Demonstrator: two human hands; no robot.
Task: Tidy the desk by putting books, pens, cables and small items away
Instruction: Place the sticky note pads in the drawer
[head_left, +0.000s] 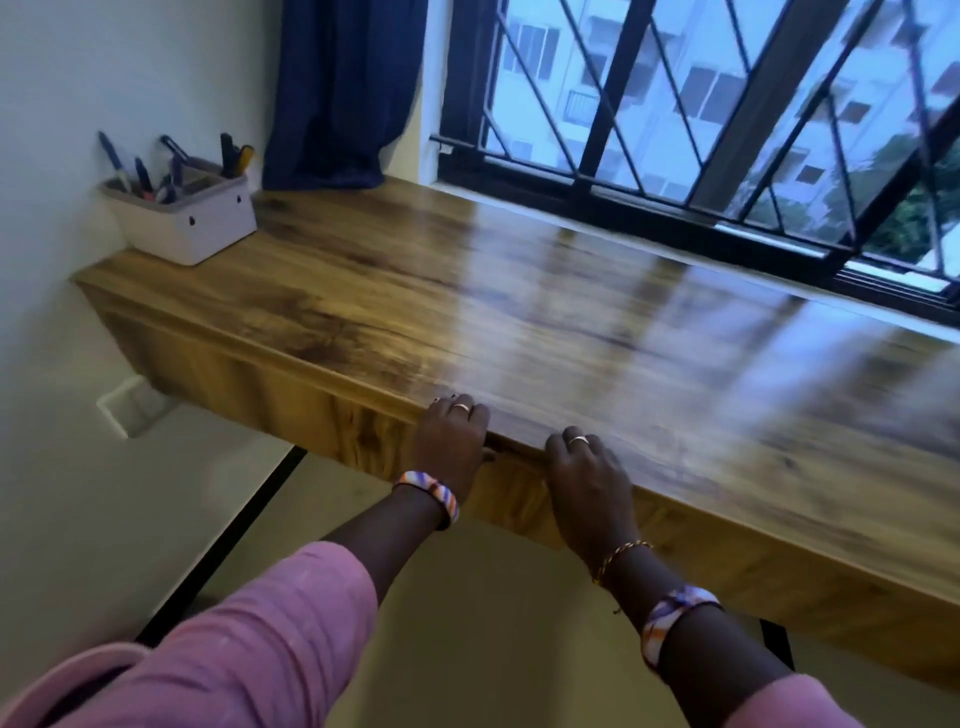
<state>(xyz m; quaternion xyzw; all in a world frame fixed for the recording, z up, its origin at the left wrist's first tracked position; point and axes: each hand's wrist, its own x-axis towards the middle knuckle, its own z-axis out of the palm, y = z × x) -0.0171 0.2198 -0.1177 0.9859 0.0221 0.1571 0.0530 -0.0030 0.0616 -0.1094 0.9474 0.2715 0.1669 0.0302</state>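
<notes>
A long wooden desk (519, 291) runs under the window, its glossy top bare. At its far left corner stands a white organiser box (189, 218) holding several pens and markers. My left hand (452, 441) and my right hand (589, 488) both rest on the desk's front edge, fingers curled over the lip above a drawer front (514, 493). A thin dark gap shows between the drawer front and the desk top, between my hands. Neither hand holds a loose object.
A dark blue curtain (343, 93) hangs at the back left beside a window with black diagonal bars (701, 119). A white wall socket (132, 410) sits low on the left wall. Pale floor lies below the desk.
</notes>
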